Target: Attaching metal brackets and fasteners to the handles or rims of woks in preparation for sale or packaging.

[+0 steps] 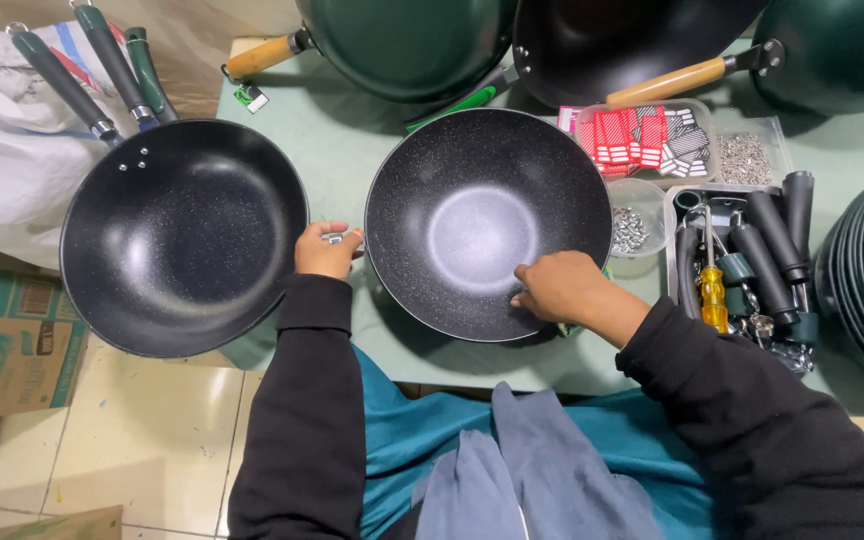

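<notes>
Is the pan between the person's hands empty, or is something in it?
Empty: the handleless pan sits open side up, showing only bare speckled coating.

A pale green table top [352,140] lies beyond the fingers. Below it is a cream tiled floor [152,430], with a cardboard box [2,340] and a white sack [2,150] at the left.

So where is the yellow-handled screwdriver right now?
In the head view, the yellow-handled screwdriver lies on the right, in the tray of dark handles, just right of the right hand resting on the handleless wok.
</notes>
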